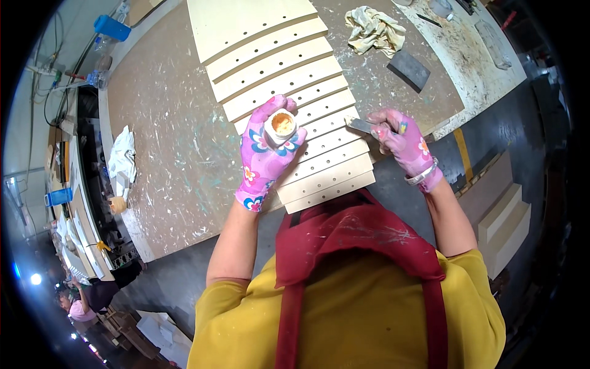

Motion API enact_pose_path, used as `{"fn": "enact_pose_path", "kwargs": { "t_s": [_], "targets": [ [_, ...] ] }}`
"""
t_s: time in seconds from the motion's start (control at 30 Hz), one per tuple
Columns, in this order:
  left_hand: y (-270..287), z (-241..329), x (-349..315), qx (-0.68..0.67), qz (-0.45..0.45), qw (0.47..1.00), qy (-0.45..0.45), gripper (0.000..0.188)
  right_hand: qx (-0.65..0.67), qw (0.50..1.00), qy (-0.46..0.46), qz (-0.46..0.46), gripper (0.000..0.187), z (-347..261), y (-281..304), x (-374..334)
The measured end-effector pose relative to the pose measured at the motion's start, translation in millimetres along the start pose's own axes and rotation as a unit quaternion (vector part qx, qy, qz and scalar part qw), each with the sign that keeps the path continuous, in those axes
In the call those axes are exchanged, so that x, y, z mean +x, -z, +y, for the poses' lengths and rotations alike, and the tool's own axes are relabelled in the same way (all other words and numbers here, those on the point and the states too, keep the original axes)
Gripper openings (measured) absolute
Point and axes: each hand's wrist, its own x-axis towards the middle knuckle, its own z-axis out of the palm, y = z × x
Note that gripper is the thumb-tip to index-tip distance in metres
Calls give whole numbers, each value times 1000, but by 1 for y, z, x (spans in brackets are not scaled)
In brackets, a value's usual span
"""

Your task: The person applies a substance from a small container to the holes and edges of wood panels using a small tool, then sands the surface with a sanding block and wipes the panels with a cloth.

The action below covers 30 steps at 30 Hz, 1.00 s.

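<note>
My left hand [267,144], in a pink flowered glove, is wrapped round a small white jar [283,125] with orange-tan paste inside, held above the boards. In my right hand [399,138], gloved alike, is a putty knife [358,125]; its flat blade points left and carries a pale dab at the tip. Beneath both hands runs an overlapping row of pale wooden boards [264,40], each with dark round holes along it. The blade's tip is over the right ends of the boards; whether it touches them I cannot tell.
The boards lie on a paint-spattered worktable [166,154]. A crumpled cloth [375,31] and a dark grey block [409,71] lie at the far right. A white rag [123,154] hangs at the left edge. Stacked panels [504,224] stand right. Another person [83,307] is at lower left.
</note>
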Motion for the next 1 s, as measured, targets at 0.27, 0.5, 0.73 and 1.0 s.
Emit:
{"fn": "enact_pose_path", "kwargs": {
  "t_s": [0.27,0.5,0.73,1.0],
  "targets": [
    [0,2,2,30,0,999,-10,58,88,994,8,70,26,12,11,3],
    [-2,2,5,18,8,1000,18,59,17,996,39,75,28,12,10,10],
    [-4,16,3,-138,-4,989,52,56,-49,990,103,77,25,18,9,13],
    [34,45,44,-95,63,991,-64,64,16,991,107,83,31,12,30,24]
  ]
}}
